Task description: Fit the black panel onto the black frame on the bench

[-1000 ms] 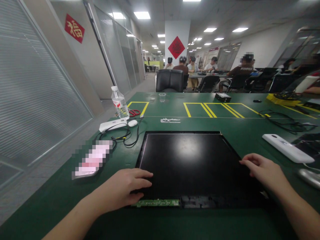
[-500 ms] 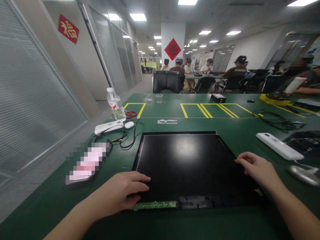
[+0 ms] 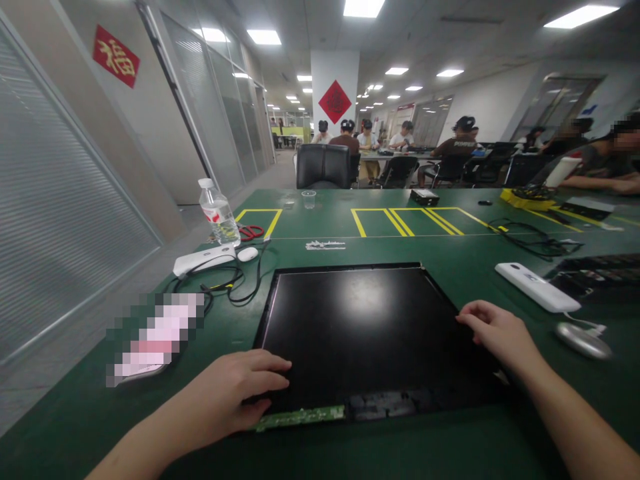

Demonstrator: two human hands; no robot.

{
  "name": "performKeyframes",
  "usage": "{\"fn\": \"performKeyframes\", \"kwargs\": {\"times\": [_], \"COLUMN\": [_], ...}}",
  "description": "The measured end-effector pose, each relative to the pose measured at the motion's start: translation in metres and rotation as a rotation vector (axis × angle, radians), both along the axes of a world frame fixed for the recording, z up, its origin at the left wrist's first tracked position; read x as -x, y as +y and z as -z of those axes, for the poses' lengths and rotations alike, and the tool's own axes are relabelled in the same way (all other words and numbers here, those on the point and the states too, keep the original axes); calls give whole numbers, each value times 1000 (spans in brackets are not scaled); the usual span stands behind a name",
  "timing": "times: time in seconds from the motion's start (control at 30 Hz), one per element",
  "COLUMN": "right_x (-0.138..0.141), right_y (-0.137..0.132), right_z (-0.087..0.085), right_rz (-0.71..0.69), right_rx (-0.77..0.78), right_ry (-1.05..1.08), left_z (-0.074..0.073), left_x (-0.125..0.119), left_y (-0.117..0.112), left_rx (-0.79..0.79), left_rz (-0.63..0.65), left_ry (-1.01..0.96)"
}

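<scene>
Well beyond the fingers of the left hand [image 3: 235,390] and right hand [image 3: 495,328]: a lit office room [image 3: 450,43]. Beneath both: a green table [image 3: 350,457]. Between them, flat: a black screen [image 3: 360,347]. Far ahead of the right fingers: a yellow tray [image 3: 520,201] with dark, tangled contents. Ahead of the left fingers: a clear bottle [image 3: 218,210], fill uncertain; farther off, a plastic cup [image 3: 309,200]. Over the screen's near-left corner: left fingers, spread apart. At its right edge: right thumb and forefinger, tips close together, grip impossible to tell. Ahead of both, past the far edge: a stretch of table, then white scraps [image 3: 324,246].
</scene>
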State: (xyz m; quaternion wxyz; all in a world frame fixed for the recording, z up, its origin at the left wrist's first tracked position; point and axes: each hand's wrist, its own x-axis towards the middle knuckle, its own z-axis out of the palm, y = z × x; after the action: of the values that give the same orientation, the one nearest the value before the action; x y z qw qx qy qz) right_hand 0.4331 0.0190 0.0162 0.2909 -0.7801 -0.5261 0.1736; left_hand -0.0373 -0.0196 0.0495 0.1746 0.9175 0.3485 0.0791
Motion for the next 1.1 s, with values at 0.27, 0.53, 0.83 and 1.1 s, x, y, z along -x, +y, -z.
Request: {"fn": "performKeyframes", "kwargs": {"times": [0.27, 0.53, 0.83, 1.1], "right_x": [-6, -11, -14, -14], "right_y": [-1, -2, -1, -2], "right_z": [-4, -7, -11, -12], "right_rz": [2, -20, -18, -12], "right_rx": [-18, -23, -42, -54], "right_ry": [42, 40, 52, 74], "left_z": [8, 1, 5, 6], "left_x": [-4, -11, -13, -15], "left_y": [1, 0, 5, 5], "left_rx": [-62, -44, -72, -135], "left_rz": [16, 5, 11, 50], "left_ry": [0, 14, -6, 14]}}
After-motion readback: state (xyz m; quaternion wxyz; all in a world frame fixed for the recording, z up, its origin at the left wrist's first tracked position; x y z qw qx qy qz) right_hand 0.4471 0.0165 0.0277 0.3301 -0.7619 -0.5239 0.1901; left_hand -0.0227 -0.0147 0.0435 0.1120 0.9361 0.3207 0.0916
